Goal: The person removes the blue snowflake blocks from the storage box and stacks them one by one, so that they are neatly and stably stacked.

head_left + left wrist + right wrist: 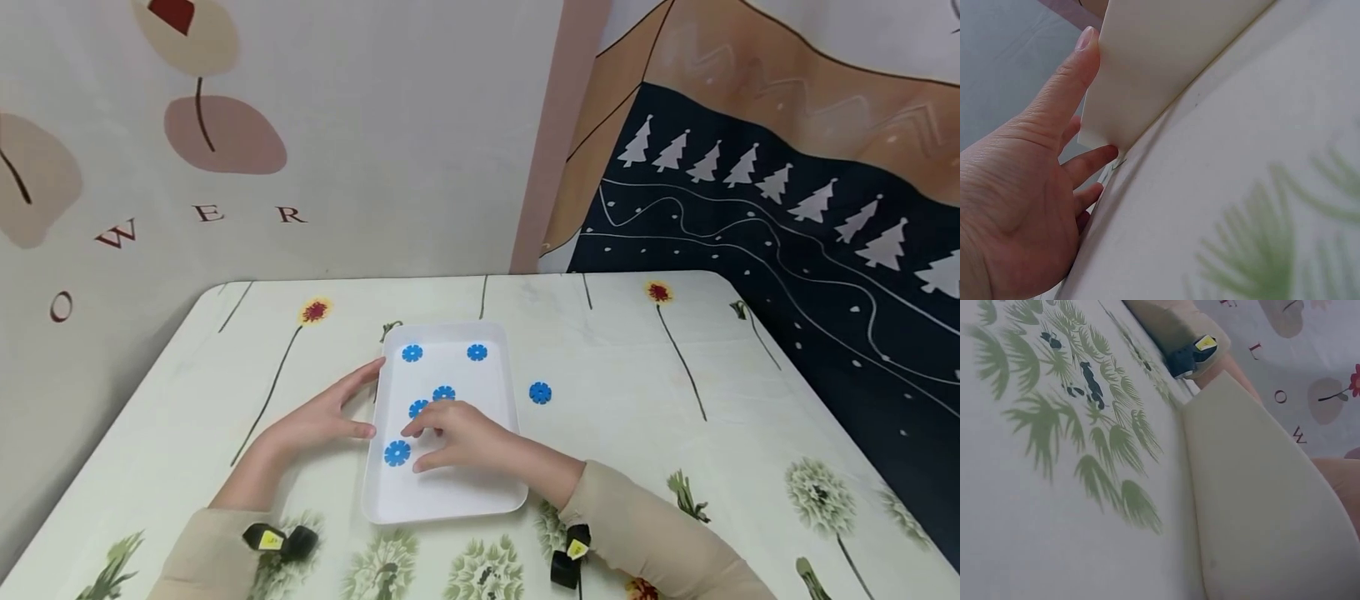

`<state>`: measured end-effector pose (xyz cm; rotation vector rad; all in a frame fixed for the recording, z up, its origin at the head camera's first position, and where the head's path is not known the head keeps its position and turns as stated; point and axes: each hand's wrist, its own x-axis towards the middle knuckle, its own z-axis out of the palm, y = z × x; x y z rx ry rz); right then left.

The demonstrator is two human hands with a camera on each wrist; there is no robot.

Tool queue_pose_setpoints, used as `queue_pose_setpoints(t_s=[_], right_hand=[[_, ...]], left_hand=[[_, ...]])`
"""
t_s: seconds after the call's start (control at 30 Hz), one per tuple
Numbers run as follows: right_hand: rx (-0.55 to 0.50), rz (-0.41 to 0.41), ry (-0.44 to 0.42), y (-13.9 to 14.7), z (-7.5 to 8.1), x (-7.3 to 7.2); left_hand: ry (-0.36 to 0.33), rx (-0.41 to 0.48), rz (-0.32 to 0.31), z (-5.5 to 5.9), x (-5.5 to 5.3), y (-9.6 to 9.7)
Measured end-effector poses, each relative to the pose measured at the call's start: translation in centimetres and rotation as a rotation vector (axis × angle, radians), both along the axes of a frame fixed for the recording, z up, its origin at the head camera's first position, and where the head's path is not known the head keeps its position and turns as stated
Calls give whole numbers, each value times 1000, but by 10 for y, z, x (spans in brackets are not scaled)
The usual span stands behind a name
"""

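A white rectangular tray (450,504) lies on the table, with several blue notched discs (397,453) spread over its floor. My left hand (318,425) rests at the tray's left side, thumb and fingers spread. The left wrist view shows the thumb (1063,87) at the top of the tray wall (1141,69) and a fingertip lower against it. Above the tray's middle, my right hand (465,437) has thumb and forefinger apart, just right of the nearest disc. Its fingers partly cover another disc (418,408). The tray wall (1254,487) hides most of this hand in the right wrist view.
One more blue notched disc (540,392) lies on the table right of the tray. The tablecloth (615,367) has printed flowers and leaves. Behind the table hang a pale printed cloth (405,150) and a dark one with white trees (705,208).
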<state>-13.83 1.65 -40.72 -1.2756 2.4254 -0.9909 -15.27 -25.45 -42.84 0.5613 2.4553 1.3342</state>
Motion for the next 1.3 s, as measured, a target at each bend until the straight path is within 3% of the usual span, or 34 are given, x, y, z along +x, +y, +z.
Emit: queue_pose_setpoints(t_s=[0.43,0.8,1.3], right_hand=[[101,-21,8,-21,-7,-4],[191,-35,136,-29,-11,-3],[215,-14,207,-30,-12,-5]], left_hand=[[0,6,-6,1,1,-1],[-12,-1,1,1,1,0],[-12,-8,4,1,1,1]])
